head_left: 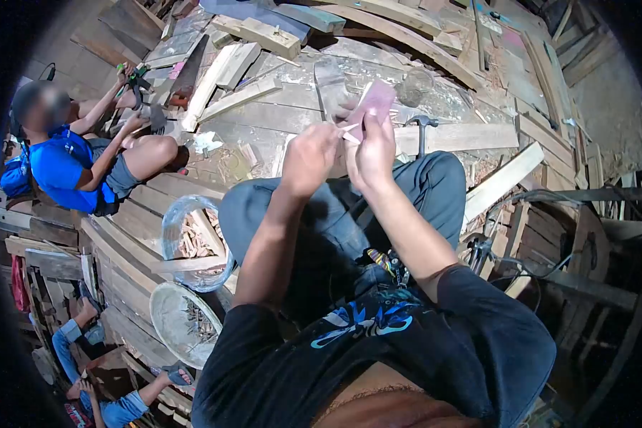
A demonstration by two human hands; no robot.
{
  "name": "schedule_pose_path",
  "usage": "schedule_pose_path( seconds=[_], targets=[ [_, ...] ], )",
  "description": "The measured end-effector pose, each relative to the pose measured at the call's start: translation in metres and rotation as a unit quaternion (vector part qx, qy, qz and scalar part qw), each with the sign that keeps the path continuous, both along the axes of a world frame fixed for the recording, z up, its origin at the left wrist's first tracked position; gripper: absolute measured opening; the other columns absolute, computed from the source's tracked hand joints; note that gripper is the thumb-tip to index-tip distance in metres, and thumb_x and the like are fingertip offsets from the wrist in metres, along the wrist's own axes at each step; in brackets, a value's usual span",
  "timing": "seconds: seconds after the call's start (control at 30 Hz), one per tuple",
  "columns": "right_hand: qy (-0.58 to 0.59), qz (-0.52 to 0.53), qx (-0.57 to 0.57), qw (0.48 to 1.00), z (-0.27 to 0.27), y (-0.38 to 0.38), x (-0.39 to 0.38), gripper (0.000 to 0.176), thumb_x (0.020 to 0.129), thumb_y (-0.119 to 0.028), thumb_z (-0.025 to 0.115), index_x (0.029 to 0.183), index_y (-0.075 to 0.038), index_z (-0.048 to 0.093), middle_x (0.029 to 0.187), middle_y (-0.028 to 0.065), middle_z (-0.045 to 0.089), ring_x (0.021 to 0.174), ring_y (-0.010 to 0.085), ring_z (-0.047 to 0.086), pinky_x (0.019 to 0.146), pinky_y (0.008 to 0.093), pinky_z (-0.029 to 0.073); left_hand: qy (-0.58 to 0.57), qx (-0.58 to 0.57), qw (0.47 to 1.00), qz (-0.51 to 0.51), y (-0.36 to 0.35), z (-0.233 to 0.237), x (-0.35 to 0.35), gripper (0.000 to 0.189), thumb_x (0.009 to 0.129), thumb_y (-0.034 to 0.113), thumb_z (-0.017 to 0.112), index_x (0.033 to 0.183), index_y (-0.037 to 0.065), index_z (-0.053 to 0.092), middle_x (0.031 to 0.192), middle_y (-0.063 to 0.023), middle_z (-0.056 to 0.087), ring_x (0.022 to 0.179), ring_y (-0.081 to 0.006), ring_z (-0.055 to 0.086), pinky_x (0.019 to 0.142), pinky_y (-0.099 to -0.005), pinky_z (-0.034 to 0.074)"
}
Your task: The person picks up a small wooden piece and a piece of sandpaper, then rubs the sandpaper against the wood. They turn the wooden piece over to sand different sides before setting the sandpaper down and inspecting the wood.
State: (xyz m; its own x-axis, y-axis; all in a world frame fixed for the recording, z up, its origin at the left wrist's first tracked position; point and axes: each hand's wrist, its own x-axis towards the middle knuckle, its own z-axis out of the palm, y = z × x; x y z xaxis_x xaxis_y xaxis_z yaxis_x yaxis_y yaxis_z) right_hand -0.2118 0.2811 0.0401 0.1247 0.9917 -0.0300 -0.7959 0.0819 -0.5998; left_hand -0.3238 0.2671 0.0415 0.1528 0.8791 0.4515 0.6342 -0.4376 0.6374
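Observation:
My left hand is closed, fingertips pinched on a small pale wood sliver in front of my knees. Close beside it, my right hand grips a pinkish sheet that looks like sandpaper, its thumb pressed on the near side. The sliver's tip reaches to my right hand's fingers, partly hidden between the two hands. Just beyond my right knee lies a hammer, its head up against a long board. A saw-like flat blade lies behind my hands.
To my left stand a clear tub of wood scraps and a pale bucket holding nails. A person in blue sits at far left, another person at lower left. Timber lies ahead; a clamp-like metal tool sits right.

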Motion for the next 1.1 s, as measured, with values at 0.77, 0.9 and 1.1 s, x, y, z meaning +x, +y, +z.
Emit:
schedule_pose_path(
  seconds=[0.77, 0.9, 1.1],
  targets=[
    [0.012, 0.007, -0.008, 1.0, 0.002, 0.0, 0.005, 0.028, 0.105, -0.016, 0.034, 0.123, 0.001, 0.045, 0.107, 0.0178, 0.061, 0.091, 0.0255, 0.063, 0.081, 0.0378, 0.052, -0.022, 0.008, 1.0, -0.021, -0.002, 0.003, -0.003, 0.013, 0.09, 0.009, 0.06, 0.095, -0.001, 0.066, 0.089, -0.0212, 0.066, 0.082, -0.0399, 0.064, 0.073, -0.0429, 0.051],
    [0.0, -0.013, -0.038, 0.999, 0.0, 0.004, 0.007, 0.028, 0.105, -0.017, 0.034, 0.122, 0.001, 0.046, 0.109, 0.0175, 0.062, 0.091, 0.0257, 0.063, 0.08, 0.0375, 0.052, -0.016, -0.003, 1.0, -0.016, -0.003, 0.001, -0.002, 0.013, 0.09, 0.009, 0.06, 0.095, -0.002, 0.066, 0.089, -0.0211, 0.066, 0.084, -0.0394, 0.064, 0.074, -0.0417, 0.051],
    [-0.01, -0.009, -0.021, 1.0, -0.005, 0.005, 0.008, 0.03, 0.105, -0.017, 0.034, 0.125, 0.001, 0.046, 0.11, 0.0179, 0.062, 0.092, 0.0255, 0.062, 0.082, 0.039, 0.051, -0.015, -0.017, 1.0, -0.017, -0.001, -0.002, -0.003, 0.013, 0.091, 0.01, 0.061, 0.093, -0.001, 0.066, 0.087, -0.0201, 0.066, 0.082, -0.0386, 0.064, 0.073, -0.0407, 0.051]
  ],
)
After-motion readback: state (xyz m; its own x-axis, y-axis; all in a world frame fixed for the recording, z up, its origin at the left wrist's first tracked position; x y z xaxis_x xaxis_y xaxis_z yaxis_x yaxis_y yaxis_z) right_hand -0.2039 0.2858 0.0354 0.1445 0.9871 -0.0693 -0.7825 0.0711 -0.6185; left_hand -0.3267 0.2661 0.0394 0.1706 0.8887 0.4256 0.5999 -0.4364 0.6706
